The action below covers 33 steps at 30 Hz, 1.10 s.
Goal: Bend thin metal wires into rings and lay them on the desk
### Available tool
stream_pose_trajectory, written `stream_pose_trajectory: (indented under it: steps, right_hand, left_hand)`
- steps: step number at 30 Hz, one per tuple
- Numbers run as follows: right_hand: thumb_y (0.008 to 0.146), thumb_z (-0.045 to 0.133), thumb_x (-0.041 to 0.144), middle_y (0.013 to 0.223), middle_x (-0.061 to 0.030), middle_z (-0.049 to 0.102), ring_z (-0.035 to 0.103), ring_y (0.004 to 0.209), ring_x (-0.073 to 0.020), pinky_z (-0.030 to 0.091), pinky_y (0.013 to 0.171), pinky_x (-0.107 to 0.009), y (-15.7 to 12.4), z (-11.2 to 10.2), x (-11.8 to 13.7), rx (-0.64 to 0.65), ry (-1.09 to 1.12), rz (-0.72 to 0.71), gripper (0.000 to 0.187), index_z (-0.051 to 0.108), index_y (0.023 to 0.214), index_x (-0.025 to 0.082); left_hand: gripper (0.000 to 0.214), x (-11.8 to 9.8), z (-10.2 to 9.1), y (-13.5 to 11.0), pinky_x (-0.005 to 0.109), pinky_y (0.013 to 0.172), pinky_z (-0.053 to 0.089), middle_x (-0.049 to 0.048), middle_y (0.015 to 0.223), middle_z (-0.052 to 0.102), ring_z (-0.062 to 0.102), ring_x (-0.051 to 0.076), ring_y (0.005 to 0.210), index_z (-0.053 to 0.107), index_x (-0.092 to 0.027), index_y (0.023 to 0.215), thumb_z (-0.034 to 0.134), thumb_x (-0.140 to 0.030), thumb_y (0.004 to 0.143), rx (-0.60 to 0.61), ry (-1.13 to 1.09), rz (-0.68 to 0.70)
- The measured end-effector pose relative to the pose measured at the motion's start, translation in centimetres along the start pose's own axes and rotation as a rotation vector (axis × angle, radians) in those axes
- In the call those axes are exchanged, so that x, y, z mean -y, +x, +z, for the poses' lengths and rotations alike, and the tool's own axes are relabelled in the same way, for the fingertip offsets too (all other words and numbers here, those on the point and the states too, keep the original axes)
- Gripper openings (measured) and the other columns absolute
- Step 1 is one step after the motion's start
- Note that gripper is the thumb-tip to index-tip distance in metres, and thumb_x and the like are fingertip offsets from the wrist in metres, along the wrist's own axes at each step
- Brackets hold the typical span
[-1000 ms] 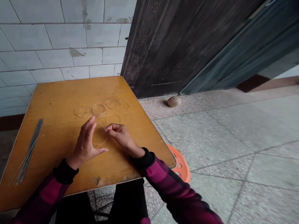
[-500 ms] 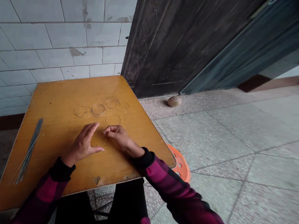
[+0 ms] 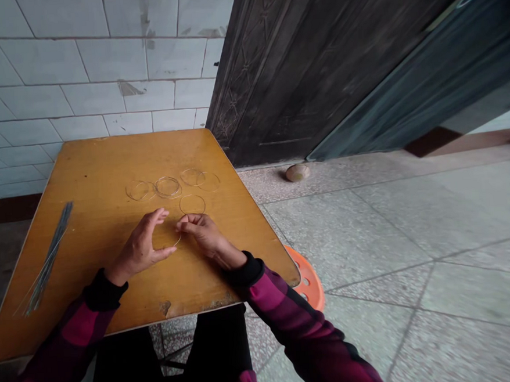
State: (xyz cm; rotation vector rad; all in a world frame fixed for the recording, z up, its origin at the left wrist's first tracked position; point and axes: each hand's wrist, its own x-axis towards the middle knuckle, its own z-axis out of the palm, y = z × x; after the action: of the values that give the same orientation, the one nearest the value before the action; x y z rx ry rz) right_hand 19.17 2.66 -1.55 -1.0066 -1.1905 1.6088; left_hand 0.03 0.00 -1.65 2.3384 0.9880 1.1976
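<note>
My right hand [image 3: 201, 234] pinches a thin wire between thumb and fingertips, and a short curved end of wire [image 3: 178, 240] shows beside them. My left hand [image 3: 140, 242] rests on the wooden table [image 3: 104, 161], its fingers curved and apart, close to that wire and holding nothing. Just above my hands lies a thin wire ring [image 3: 192, 204]. Further up, several more wire rings [image 3: 168, 187] lie in a row, some overlapping. At the table's left side lies a bundle of straight thin wires [image 3: 50, 257].
An orange perforated stool [image 3: 309, 280] stands beyond the table's right corner. A rounded stone [image 3: 297, 173] sits on the speckled tile floor [image 3: 415, 232]. A white tiled wall [image 3: 76, 69] and dark wooden door [image 3: 298, 66] stand behind the table.
The wire loop seen between my hands a second ago no longer shows; only a short wire end remains visible. My left hand has shifted slightly left.
</note>
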Motion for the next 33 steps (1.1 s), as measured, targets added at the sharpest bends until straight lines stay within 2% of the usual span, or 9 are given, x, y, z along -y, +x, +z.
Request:
stream_pose_trajectory:
  steps: [16, 22, 25, 28, 33]
  right_hand:
    - [0.062, 0.075, 0.040, 0.059, 0.0020, 0.056, 0.039, 0.057, -0.0099, 0.030, 0.056, -0.025, -0.2, 0.5, -0.1, -0.010, 0.031, 0.006, 0.026, 0.060, 0.060, 0.019]
    - [0.067, 0.074, 0.042, 0.058, 0.0034, 0.052, 0.039, 0.056, -0.0097, 0.030, 0.056, -0.025, -0.2, 0.3, -0.2, -0.005, 0.009, -0.027, 0.028, 0.059, 0.062, 0.018]
    - [0.072, 0.071, 0.043, 0.061, 0.0035, 0.053, 0.040, 0.056, -0.0097, 0.031, 0.057, -0.026, 0.1, -0.6, -0.1, -0.020, -0.099, -0.084, 0.028, 0.060, 0.066, 0.018]
    - [0.078, 0.066, 0.041, 0.066, 0.0015, 0.056, 0.047, 0.061, -0.0119, 0.036, 0.062, -0.027, 0.8, -1.8, 0.2, -0.091, -0.290, -0.195, 0.024, 0.062, 0.071, 0.018]
    - [0.084, 0.060, 0.027, 0.083, -0.0063, 0.062, 0.055, 0.083, -0.0197, 0.041, 0.076, -0.033, 2.3, -2.3, 0.1, -0.207, -0.792, -0.386, 0.016, 0.063, 0.071, 0.019]
  left_hand:
    - [0.075, 0.0, 0.4, -0.1, 0.048, 0.106, 0.048, 0.0174, 0.138, 0.048, 0.052, 0.029, 0.127, 0.030, -0.022, 0.146, 0.066, -0.018, 0.080, 0.001, -0.030, -0.008]
    - [0.075, -0.2, 0.4, 0.0, 0.052, 0.107, 0.045, 0.0183, 0.138, 0.048, 0.048, 0.030, 0.130, 0.027, -0.021, 0.147, 0.065, -0.021, 0.082, 0.004, 0.062, 0.000]
    - [0.087, -0.5, -0.2, 0.3, 0.056, 0.108, 0.041, 0.0202, 0.143, 0.042, 0.042, 0.033, 0.134, 0.022, -0.021, 0.149, 0.072, -0.030, 0.079, 0.018, 0.171, 0.045]
    - [0.097, -0.5, -1.0, 0.8, 0.059, 0.110, 0.036, 0.0212, 0.150, 0.033, 0.034, 0.037, 0.139, 0.017, -0.023, 0.150, 0.076, -0.039, 0.074, -0.019, 0.247, 0.083]
    - [0.088, -0.2, -1.9, 1.1, 0.056, 0.110, 0.037, 0.0188, 0.147, 0.037, 0.037, 0.034, 0.137, 0.017, -0.025, 0.150, 0.069, -0.038, 0.081, -0.142, 0.300, 0.004]
